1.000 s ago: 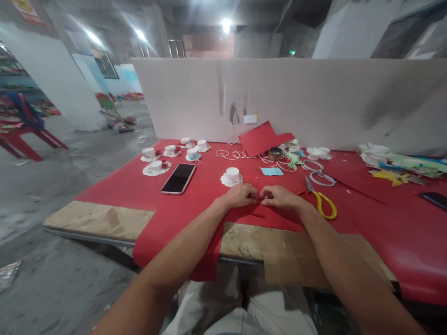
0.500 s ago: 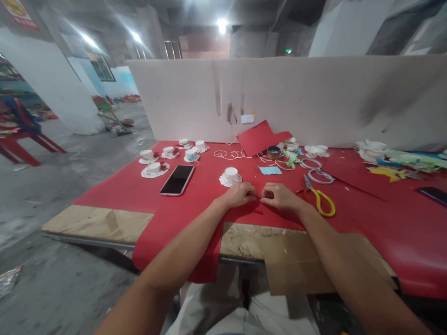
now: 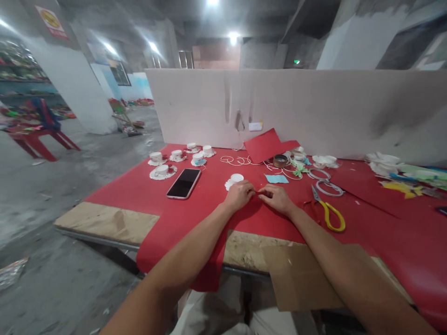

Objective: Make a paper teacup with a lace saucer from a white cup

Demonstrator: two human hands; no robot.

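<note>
Over the red sheet [image 3: 209, 214], my left hand [image 3: 239, 195] and my right hand [image 3: 277, 198] face each other with fingertips almost touching. Both are closed in a pinch on a thin red strip [image 3: 258, 192] stretched between them; its exact kind is hard to make out. Just behind my left hand stands a small white cup on a frilly white base [image 3: 237, 177], partly covered by that hand. A light blue paper piece [image 3: 277, 179] lies beyond my right hand. Scissors with yellow handles [image 3: 328, 210] rest to the right of it.
A phone [image 3: 184, 183] lies at left, in front of several white cup pieces [image 3: 162, 170]. Behind are a tape roll [image 3: 280, 161], white cord [image 3: 237, 161], folded red paper [image 3: 261, 145] and white rings [image 3: 328, 188]. A pale board [image 3: 296, 107] closes the back; cardboard [image 3: 296, 279] overhangs the front edge.
The view has shifted, so the table sits lower and further right. My hands stay close together, and the red strip between their fingertips now shows more plainly.
</note>
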